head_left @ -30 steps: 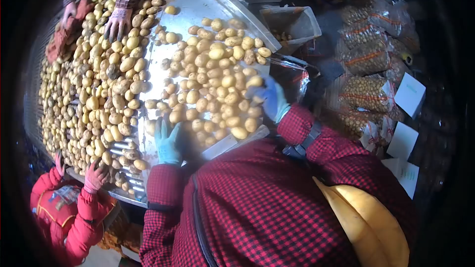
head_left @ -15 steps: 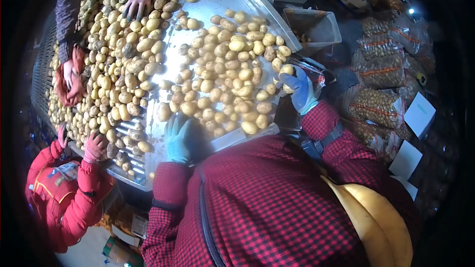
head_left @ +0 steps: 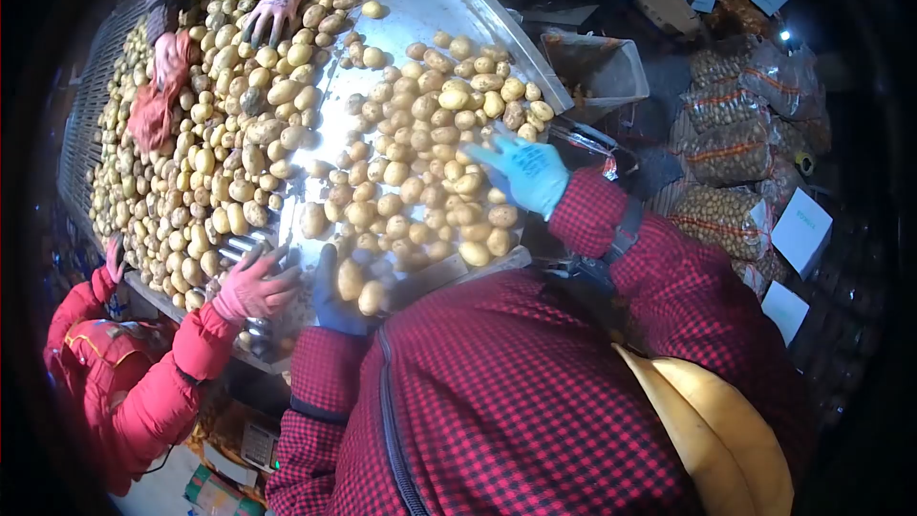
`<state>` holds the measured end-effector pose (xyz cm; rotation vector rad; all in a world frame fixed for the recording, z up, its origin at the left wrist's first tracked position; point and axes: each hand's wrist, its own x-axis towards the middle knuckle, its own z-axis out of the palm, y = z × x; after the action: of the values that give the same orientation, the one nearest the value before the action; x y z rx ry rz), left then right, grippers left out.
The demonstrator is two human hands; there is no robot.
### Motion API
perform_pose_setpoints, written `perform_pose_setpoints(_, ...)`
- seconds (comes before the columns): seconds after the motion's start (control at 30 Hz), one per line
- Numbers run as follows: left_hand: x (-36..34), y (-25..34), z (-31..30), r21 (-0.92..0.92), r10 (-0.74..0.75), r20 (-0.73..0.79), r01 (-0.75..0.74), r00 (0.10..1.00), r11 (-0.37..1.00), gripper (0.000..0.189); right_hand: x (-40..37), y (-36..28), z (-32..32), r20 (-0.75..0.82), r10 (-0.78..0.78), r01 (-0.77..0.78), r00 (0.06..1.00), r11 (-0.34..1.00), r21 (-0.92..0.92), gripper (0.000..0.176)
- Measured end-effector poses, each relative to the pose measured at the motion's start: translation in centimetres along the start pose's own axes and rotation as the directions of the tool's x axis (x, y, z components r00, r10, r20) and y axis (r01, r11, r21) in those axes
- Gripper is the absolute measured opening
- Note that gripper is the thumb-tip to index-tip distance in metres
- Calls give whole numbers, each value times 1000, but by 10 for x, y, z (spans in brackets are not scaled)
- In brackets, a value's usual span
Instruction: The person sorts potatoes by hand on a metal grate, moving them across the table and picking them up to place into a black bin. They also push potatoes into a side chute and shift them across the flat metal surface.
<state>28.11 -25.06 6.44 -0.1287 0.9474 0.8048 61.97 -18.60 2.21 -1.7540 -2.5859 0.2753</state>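
My left hand point(head_left: 334, 304), its dark blue glove palm turned up, cradles two potatoes point(head_left: 371, 298) at the near edge of the metal table point(head_left: 406, 2). My right hand point(head_left: 527, 172) lies back upward in a light blue glove. Its fingers are spread over the right side of the pile of potatoes point(head_left: 411, 148), touching some; no potato shows in its grasp. The potatoes are pale yellow-brown, some with dark marks.
A larger heap of potatoes point(head_left: 205, 167) covers the slatted left side. Co-workers' gloved hands point(head_left: 256, 289) work there, one with a reddish cloth point(head_left: 153, 117). A grey bin point(head_left: 607, 72) stands beyond the table's raised rim. Filled mesh sacks point(head_left: 721, 148) are stacked at right.
My left hand has turned palm up with two potatoes in it. My right hand has let go of its potatoes and swung left, palm down over the pile. A co-worker's pink-gloved hand moved right.
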Motion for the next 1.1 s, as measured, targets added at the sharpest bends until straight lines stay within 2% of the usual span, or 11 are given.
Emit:
perform_pose_setpoints(0.1,10,-4,-7,109,-25,146,9,989,994,67,17,2,20,16,-153,153,988,978,-142,51)
perform_pose_setpoints(0.43,4,-3,1,148,21,137,-41,990,988,62,37,3,0,344,103,-64,933,990,-124,50)
perform_pose_setpoints(0.5,6,-8,-7,191,60,211,-102,976,976,60,35,10,-5,220,178,-218,959,961,172,48)
perform_pose_setpoints(0.6,0,-10,-5,71,34,256,-54,966,996,56,30,26,-12,84,309,-279,947,666,692,50)
perform_pose_setpoints(0.7,0,-10,6,41,-39,291,28,956,999,57,17,5,-9,293,281,-361,914,232,903,49)
perform_pose_setpoints(0.73,2,-11,10,61,-59,317,42,947,997,60,14,-7,-3,107,176,-173,978,422,890,50)
perform_pose_setpoints(0.87,3,-8,20,174,-94,305,42,948,984,68,4,-79,-21,239,-140,-219,961,141,965,52)
perform_pose_setpoints(0.93,7,-7,5,749,157,452,-469,878,468,65,9,-87,-41,300,-158,-304,941,-5,953,39)
perform_pose_setpoints(1.03,28,-10,-43,711,222,387,-443,895,546,61,45,-26,-5,35,176,-85,984,284,955,29)
perform_pose_setpoints(1.07,25,-7,-40,556,130,300,-284,945,781,60,51,0,-23,-4,267,-140,964,519,843,29)
perform_pose_setpoints(1.1,22,-9,-35,635,159,278,-305,947,709,58,57,22,-34,-291,182,-58,939,920,389,25)
